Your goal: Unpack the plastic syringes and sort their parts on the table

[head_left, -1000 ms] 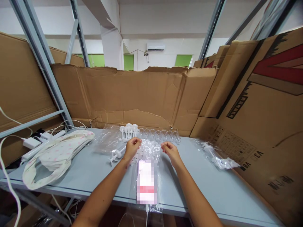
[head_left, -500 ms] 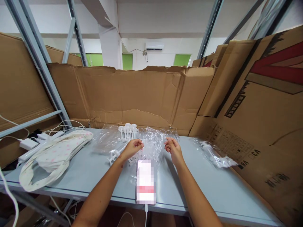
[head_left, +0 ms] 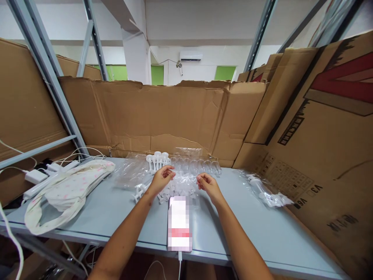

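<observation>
My left hand (head_left: 161, 179) and my right hand (head_left: 206, 183) are both pinched on the lower edges of a clear plastic bag (head_left: 186, 165), lifted upright between them over the grey table (head_left: 116, 210). Under the bag lies a heap of small white plastic plungers (head_left: 171, 190). Behind it stand several white plungers upright (head_left: 157, 160) and a row of clear syringe barrels (head_left: 201, 166). A phone (head_left: 180, 222) with a lit screen lies on the table between my forearms.
A white cloth bag with pink dots (head_left: 67, 190) lies at the left, beside chargers and white cables (head_left: 43, 175). Bagged syringes (head_left: 268, 194) lie at the right. Cardboard sheets (head_left: 163, 116) wall the back and right. Grey rack posts (head_left: 43, 70) stand left.
The clear bag, flat over the phone a second ago, has been pulled up and away from it and now stands upright. My hands shifted slightly toward the back of the table.
</observation>
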### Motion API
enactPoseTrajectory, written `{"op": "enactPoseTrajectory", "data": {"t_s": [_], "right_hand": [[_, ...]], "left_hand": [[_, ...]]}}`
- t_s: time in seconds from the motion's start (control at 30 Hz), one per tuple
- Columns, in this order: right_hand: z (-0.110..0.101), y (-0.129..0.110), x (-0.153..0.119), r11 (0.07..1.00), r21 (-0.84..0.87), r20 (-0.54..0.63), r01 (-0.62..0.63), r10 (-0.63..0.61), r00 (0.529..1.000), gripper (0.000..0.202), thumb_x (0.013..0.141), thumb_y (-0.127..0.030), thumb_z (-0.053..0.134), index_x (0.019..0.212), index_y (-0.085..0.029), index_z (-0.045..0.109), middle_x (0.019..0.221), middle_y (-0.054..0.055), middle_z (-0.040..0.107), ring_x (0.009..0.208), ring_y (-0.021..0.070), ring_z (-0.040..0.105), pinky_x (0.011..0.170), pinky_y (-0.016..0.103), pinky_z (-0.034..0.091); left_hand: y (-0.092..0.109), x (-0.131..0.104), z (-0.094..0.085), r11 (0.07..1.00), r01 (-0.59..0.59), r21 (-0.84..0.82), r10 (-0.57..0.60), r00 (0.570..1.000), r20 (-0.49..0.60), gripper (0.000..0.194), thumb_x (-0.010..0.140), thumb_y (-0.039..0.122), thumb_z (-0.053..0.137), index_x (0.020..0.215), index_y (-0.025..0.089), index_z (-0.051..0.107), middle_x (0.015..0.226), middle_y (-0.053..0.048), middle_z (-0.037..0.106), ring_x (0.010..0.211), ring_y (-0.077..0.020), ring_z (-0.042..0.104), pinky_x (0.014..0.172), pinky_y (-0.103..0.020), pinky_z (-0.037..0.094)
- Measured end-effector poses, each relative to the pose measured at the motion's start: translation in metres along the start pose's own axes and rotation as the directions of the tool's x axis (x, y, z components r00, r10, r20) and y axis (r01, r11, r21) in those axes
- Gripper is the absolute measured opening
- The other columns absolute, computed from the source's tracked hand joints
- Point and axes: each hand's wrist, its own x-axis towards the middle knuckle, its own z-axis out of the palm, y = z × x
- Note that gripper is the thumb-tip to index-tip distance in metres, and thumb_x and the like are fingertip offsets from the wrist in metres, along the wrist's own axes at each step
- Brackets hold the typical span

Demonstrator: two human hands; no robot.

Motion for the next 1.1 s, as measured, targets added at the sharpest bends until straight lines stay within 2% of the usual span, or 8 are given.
{"op": "enactPoseTrajectory", "data": {"t_s": [0.2,0.3,0.4,0.5,0.57,0.67,0.87,1.1], "right_hand": [[-0.002,-0.005,0.001,0.995,0.083,-0.155,0.057,-0.043,0.987,0.033,0.067,-0.05,0.067,0.071,-0.02,0.056,0.059,-0.002,0.057,0.044,0.0089,0.045,0.044,0.024,0.036],[-0.001,-0.002,0.002,0.992,0.108,-0.157,0.059,-0.042,0.987,0.042,0.068,-0.051,0.066,0.095,-0.021,0.057,0.069,0.001,0.062,0.052,0.0121,0.054,0.046,0.023,0.039],[0.001,-0.002,-0.001,0.988,0.151,-0.034,0.044,-0.04,0.999,0.076,0.069,-0.05,0.065,0.134,-0.03,0.03,0.105,0.008,0.063,0.075,0.0175,0.064,0.063,0.03,0.049],[0.002,-0.005,-0.007,0.973,0.228,0.154,0.04,-0.077,0.985,0.094,0.069,-0.053,0.066,0.14,-0.045,0.005,0.143,0.008,0.034,0.102,0.022,0.059,0.083,0.041,0.048],[0.001,-0.008,-0.011,0.965,0.263,0.33,0.003,-0.093,0.939,0.094,0.064,-0.055,0.068,0.139,-0.047,0.011,0.15,0.006,0.02,0.114,0.0262,0.053,0.089,0.045,0.045],[0.004,-0.008,-0.013,0.972,0.224,0.498,-0.069,-0.053,0.866,0.089,0.061,-0.045,0.075,0.137,-0.041,0.029,0.148,0.007,0.025,0.116,0.0294,0.051,0.092,0.048,0.043],[0.016,0.008,-0.008,0.978,0.194,0.234,-0.077,0.03,0.972,0.04,0.071,-0.039,0.069,0.109,-0.026,0.065,0.13,0.007,0.053,0.104,0.025,0.06,0.096,0.046,0.043],[0.02,0.005,-0.006,0.945,0.307,0.127,-0.117,0.081,0.989,0.036,0.064,-0.042,0.074,0.095,-0.024,0.07,0.116,0.006,0.063,0.094,0.025,0.066,0.093,0.046,0.046]], "left_hand": [[-0.004,-0.005,0.001,0.983,0.07,0.172,-0.108,0.969,0.223,0.019,0.07,0.031,0.063,0.079,0.014,0.06,0.067,-0.001,0.06,0.057,-0.0109,0.056,0.056,-0.023,0.045],[-0.006,-0.004,0.003,0.986,0.073,0.153,-0.1,0.979,0.176,0.019,0.069,0.032,0.063,0.072,0.015,0.056,0.063,0.001,0.058,0.052,-0.0088,0.053,0.051,-0.021,0.043],[-0.007,-0.001,0.003,0.993,0.076,0.086,-0.082,0.994,0.077,0.022,0.068,0.034,0.063,0.074,0.015,0.055,0.064,0.002,0.057,0.046,-0.0069,0.05,0.045,-0.019,0.039],[-0.008,0.003,0.0,0.996,0.089,0.021,-0.088,0.995,-0.036,0.025,0.069,0.036,0.061,0.08,0.014,0.055,0.065,0.001,0.058,0.044,-0.0072,0.051,0.041,-0.019,0.036],[-0.011,0.006,-0.004,0.997,0.079,-0.015,-0.08,0.993,-0.084,0.027,0.069,0.035,0.061,0.084,0.013,0.056,0.065,0.001,0.059,0.044,-0.0077,0.052,0.041,-0.019,0.036],[-0.014,0.009,-0.006,0.997,0.071,-0.038,-0.075,0.992,-0.099,0.034,0.068,0.035,0.063,0.093,0.012,0.058,0.064,0.0,0.059,0.044,-0.0077,0.053,0.041,-0.018,0.036],[-0.005,0.001,0.002,0.991,0.06,-0.119,-0.066,0.997,-0.045,0.065,0.072,0.043,0.063,0.129,0.02,0.042,0.084,-0.003,0.064,0.054,-0.0082,0.059,0.052,-0.021,0.047],[0.003,-0.007,0.008,0.98,0.112,-0.164,-0.084,0.982,0.171,0.055,0.067,0.052,0.067,0.104,0.012,0.061,0.108,-0.013,0.062,0.081,-0.0207,0.067,0.069,-0.027,0.051]]}}
